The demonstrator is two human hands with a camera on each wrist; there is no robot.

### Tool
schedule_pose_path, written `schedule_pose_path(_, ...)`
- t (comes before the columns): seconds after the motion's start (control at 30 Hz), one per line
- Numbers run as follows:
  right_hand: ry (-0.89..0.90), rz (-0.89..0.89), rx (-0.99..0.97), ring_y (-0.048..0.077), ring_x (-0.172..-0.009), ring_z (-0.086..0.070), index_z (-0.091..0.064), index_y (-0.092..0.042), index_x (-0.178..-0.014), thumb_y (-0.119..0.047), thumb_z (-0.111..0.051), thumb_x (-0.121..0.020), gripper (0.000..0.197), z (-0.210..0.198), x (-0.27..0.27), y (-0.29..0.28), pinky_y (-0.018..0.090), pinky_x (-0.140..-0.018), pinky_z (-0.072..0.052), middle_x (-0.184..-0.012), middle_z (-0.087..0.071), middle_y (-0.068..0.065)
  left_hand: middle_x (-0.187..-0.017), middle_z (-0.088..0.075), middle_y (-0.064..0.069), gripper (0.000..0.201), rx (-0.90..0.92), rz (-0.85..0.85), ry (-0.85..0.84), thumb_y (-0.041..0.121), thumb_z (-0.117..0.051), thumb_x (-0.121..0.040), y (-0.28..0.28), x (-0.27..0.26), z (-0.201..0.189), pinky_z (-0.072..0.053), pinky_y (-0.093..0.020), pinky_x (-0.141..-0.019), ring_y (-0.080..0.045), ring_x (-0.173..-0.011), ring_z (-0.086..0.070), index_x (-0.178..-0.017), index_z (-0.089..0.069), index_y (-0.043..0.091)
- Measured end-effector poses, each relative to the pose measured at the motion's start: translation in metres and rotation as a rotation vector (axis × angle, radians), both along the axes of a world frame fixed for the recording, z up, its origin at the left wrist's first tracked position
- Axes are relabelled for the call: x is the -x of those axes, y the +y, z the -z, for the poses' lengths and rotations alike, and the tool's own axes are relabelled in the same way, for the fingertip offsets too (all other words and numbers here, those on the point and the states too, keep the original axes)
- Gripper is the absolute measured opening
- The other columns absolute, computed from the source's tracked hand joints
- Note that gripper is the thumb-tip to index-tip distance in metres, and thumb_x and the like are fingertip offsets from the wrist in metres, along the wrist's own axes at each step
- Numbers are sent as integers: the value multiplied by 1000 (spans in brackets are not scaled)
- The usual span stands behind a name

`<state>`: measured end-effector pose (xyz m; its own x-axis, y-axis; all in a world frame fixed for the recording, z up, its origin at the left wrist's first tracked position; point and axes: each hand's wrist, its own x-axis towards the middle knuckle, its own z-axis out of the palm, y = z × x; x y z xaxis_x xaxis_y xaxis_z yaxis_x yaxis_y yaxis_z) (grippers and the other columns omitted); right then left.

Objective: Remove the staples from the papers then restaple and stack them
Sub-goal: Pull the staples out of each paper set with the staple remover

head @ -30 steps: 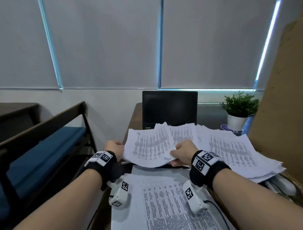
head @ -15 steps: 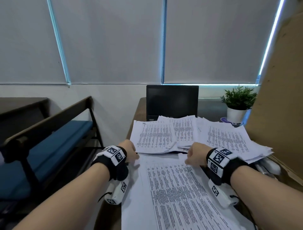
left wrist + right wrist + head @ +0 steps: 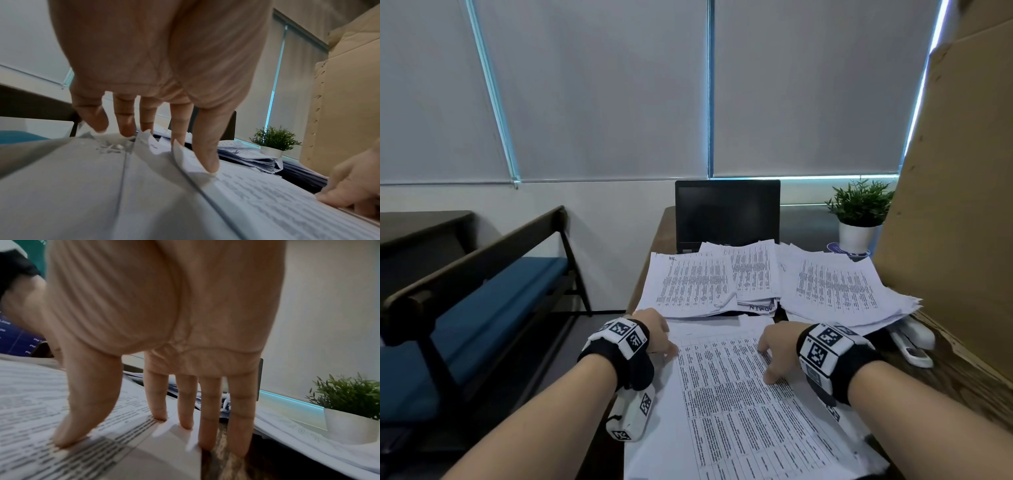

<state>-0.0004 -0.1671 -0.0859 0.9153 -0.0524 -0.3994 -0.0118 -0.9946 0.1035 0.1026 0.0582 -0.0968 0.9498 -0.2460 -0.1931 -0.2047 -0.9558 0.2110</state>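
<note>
Far left, a blue-cushioned dark-framed bench (image 3: 482,294) sits beside the dark wooden desk (image 3: 962,373). The left hand (image 3: 655,330) is down on the top-left corner of the near set of white printed sheets (image 3: 739,404), fingers (image 3: 207,146) spread and fairly straight, tips pressing the dog-eared corner. That corner looks torn and ragged in the left wrist view, with small scraps (image 3: 111,147) lying by it; whether a staple is in there, I can't tell.

The right hand (image 3: 779,346) is planted on the same set's top-right area, fingers splayed, thumb (image 3: 82,410) on the print, outer fingertips over the edge onto the desk. Neither hand grips anything.

Behind, three fanned piles of white printed papers (image 3: 756,281) lie before a closed-looking black laptop screen (image 3: 727,212); which are finished is unclear. To the right, a white stapler (image 3: 911,339) lies untouched beside the rightmost pile, near a small green plant in a white pot (image 3: 859,219).

My read: plenty left, this set is only being squared up, stapling yet to come.
</note>
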Motion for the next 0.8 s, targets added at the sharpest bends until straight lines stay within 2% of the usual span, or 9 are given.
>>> schedule_pose_path(0.13,2,-15,41,24,-96,-65,-68,-8,-108,-49,-71,-81,49,2,-3,2,35,-86,-55,-102,-69,6,-113,-64,-1,27,43,-38,-64,31,-69,-82,-6,3,-4,-45,-31,-96,-25,-117,-49,-108,-69,23)
schedule_pose_path(0.2,-3,-31,56,24,-90,-65,-68,-8,-98,-49,-71,-81,45,2,-3,1,35,-82,-54,-90,-66,4,-91,-65,-2,3,200,-63,-43,19,-68,-79,-8,4,-5,-51,-26,-76,-20,-93,-56,-83,-69,20)
schedule_pose_path(0.27,-5,-35,53,25,-95,-66,-69,-7,-100,-50,-71,-81,47,4,-4,-1,34,-82,-54,-94,-69,5,-71,-58,-2,14,412,-45,37,12,-63,-79,-9,1,-2,-46,-22,-57,-17,-65,-54,-67,-58,17)
schedule_pose_path(0.37,-10,-39,53,26,-105,-64,-67,-9,-115,-52,-70,-81,55,4,-6,-3,37,-91,-53,-113,-69,7,-78,-64,-17,7,780,-29,227,7,-65,-71,-13,9,-5,-58,-46,-77,-31,-74,-65,-74,-59,10)
schedule_pose_path(0.4,-8,-43,55,26,-108,-63,-66,-10,-119,-52,-70,-81,57,3,-5,-2,39,-94,-53,-117,-68,7,-87,-68,-20,17,863,-38,290,9,-69,-68,-15,12,-6,-55,-57,-83,-37,-83,-68,-83,-62,7)
schedule_pose_path(0.47,-7,-53,38,27,-112,-61,-62,-11,-125,-50,-69,-82,58,0,-1,-2,40,-97,-51,-122,-65,6,-98,-72,-21,50,924,-28,360,18,-77,-61,-20,14,-6,-53,-61,-85,-39,-91,-70,-107,-59,10)
schedule_pose_path(0.53,-44,-29,-55,25,-112,-60,-62,-15,-124,-46,-69,-83,52,-1,7,-9,40,-97,-50,-120,-63,4,-95,-73,-16,46,855,22,363,17,-75,-70,-27,23,-13,-57,-53,-82,-34,-85,-72,-112,-57,14)
schedule_pose_path(0.63,-168,34,-258,18,-88,-61,-67,-20,-94,-38,-69,-85,21,-3,25,-30,34,-83,-48,-93,-64,-2,-76,-60,-1,11,540,115,168,6,-53,-93,-40,35,-25,-52,-17,-54,-18,-71,-64,-101,-60,8)
schedule_pose_path(0.8,-286,216,-139,16,-95,-62,-73,-16,-107,-23,-70,-85,23,-28,52,-77,23,-79,-48,-107,-70,-1,-83,-59,1,37,312,171,54,-2,-44,-93,-54,40,-31,-41,-15,-51,-11,-66,-52,-124,-61,7)
